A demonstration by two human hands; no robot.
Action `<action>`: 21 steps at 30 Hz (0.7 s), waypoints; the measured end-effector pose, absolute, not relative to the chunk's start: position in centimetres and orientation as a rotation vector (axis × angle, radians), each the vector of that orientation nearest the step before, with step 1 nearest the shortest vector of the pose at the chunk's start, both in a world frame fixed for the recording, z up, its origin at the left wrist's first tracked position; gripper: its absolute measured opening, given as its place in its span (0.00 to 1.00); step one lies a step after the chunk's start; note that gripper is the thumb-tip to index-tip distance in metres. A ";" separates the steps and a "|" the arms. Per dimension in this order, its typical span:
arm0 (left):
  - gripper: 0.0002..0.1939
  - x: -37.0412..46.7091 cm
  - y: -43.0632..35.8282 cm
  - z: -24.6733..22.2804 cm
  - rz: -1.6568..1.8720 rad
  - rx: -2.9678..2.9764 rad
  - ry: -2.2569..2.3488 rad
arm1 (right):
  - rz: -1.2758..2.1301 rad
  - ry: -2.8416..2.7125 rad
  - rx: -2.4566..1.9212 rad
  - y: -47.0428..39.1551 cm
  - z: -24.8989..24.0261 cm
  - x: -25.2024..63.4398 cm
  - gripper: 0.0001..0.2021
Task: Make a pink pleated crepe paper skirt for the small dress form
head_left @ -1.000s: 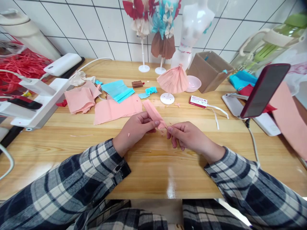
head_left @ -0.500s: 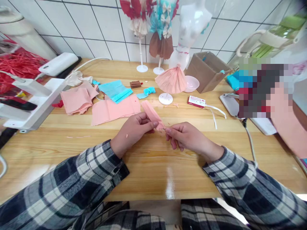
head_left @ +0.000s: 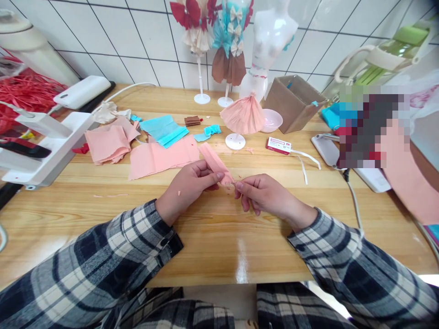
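My left hand (head_left: 194,185) is closed round a folded pink crepe paper strip (head_left: 213,161), with the thumb on top. The strip slants from upper left down to the right, above the wooden table (head_left: 206,256). At the strip's lower right corner, the thumb and forefinger of my right hand (head_left: 259,192) are pinched together. What lies between those fingertips is mostly hidden, but it seems to be the frayed edge of the strip. Tiny pink scraps lie around the hands, and one sticks to the back of my left hand.
Pink paper sheets (head_left: 161,160) and blue paper (head_left: 164,130) lie beyond my left hand. A mini mannequin (head_left: 270,45), a pleated pink skirt (head_left: 243,114) on a stand, a brown box (head_left: 291,103) and a small red-and-white box (head_left: 278,146) are further back. A power strip (head_left: 44,146) stands left.
The whole view has shifted slightly. Both hands keep nearly the same grip on the pink strip, with no other clear difference.
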State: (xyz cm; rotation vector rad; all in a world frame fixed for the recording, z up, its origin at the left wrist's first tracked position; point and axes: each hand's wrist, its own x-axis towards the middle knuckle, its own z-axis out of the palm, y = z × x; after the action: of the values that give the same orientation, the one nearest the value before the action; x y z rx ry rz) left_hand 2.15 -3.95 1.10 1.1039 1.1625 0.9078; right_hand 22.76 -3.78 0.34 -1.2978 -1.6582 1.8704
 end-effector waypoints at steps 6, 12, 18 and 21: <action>0.11 2.2 -3.9 0.9 0.901 1.121 1.150 | 1.858 -1.676 -1.296 -3.8 0.3 22.8 0.22; 0.12 2.2 -3.9 0.9 0.893 1.130 1.161 | 1.879 -1.643 -1.298 -3.8 0.5 22.7 0.23; 0.12 2.2 -3.9 1.0 0.880 1.151 1.181 | 1.872 -1.667 -1.294 -3.9 0.7 22.8 0.23; 0.13 2.1 -3.8 0.8 0.876 1.142 1.177 | 1.875 -1.683 -1.297 -3.8 0.7 22.9 0.23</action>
State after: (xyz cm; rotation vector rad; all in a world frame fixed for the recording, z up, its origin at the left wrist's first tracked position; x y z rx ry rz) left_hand 2.10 -3.81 0.82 1.1421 1.1768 0.8763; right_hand 22.86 -3.84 0.70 -1.2968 -1.6832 1.8746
